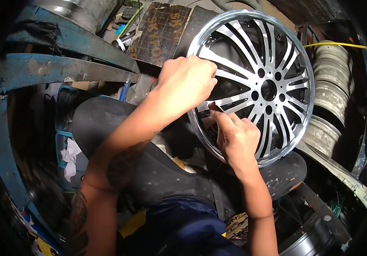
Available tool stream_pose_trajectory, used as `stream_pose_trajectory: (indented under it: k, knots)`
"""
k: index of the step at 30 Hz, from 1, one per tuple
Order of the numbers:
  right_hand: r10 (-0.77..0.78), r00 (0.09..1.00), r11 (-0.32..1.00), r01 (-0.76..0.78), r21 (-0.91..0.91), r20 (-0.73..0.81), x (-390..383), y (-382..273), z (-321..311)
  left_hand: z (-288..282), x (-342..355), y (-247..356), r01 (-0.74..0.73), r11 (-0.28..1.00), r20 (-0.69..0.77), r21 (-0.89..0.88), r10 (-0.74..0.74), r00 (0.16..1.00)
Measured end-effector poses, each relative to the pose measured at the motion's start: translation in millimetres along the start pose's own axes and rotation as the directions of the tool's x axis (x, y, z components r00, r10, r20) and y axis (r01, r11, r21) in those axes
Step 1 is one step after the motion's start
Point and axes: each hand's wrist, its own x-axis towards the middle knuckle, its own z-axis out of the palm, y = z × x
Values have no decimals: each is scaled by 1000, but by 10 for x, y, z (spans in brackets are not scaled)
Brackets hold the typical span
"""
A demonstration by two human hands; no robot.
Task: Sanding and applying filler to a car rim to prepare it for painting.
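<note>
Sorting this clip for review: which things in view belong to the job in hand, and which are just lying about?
Seemingly in use:
silver-and-black wheel
left hand
right hand
perhaps a small brown piece at its fingertips

Seemingly lying about:
stacked rims, right
blue basket, left
white cloth
brown board, top

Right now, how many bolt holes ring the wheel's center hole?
5 on the wheel, around the center hole: upper-left hole, upper-right hole, right hole, bottom hole, left hole. None look hidden.
</note>
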Motion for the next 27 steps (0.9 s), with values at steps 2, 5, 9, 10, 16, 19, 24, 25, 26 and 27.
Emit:
stream_pose_trajectory:
  k: [2, 5, 9, 10, 16, 19, 24, 25, 26, 27]
  knots:
    - [2, 999, 999, 0, -40, 47, -19, 66, 90, -56, 3, 21, 14, 1000, 25, -23, -13, 1000]
    - [4, 989, 997, 7, -75, 151, -62, 37, 57, -25, -38, -9, 4, 1000, 39, -6, -4, 999]
    - [-3, 998, 997, 8, -80, 55, -70, 29, 173, -21, -37, -21, -23, 1000, 11, -18, 23, 1000]
    - [15, 998, 995, -9, -100, 60, -79, 8, 206, -11, -49, -6, -13, 1000, 20, -11, 13, 1000]
    - [66, 995, 994, -60, -87, 72, -115, 15, 245, -53, -12, 24, 1, 1000, 86, 8, -2, 996]
    - [14, 998, 997, -9, -71, 64, -45, 59, 197, -125, -18, 74, -6, 1000, 133, -7, 6, 991]
    - [47, 998, 992, -50, 114, 30, -123, 198, -249, -90, -29, 32, -64, 997, 255, 44, 51, 966]
    - [76, 997, 992, -73, 107, -24, -74, 272, -345, -88, -5, 82, -90, 996, 299, 23, 79, 951]
    - [110, 992, 992, -114, 58, 55, -7, 329, -414, -93, 13, 118, -80, 997, 325, 17, 70, 943]
    - [146, 980, 989, -149, 9, 132, 57, 392, -452, -92, 38, 142, -89, 996, 327, 22, 77, 942]
